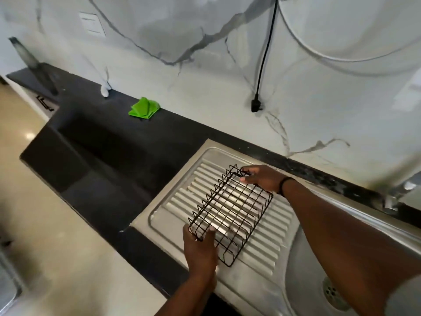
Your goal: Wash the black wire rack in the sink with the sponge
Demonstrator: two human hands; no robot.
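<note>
So far nothing washed: black wire rack (230, 213) sits over the ribbed steel drainboard (268, 242), left hand (200, 247) fingers clasping its near corner, right hand (259, 179) fingers clasping the far corner. Basin (303, 277) lies right of both grips. No sponge visible. Rack: thin coated grid, zigzag edge.
</note>
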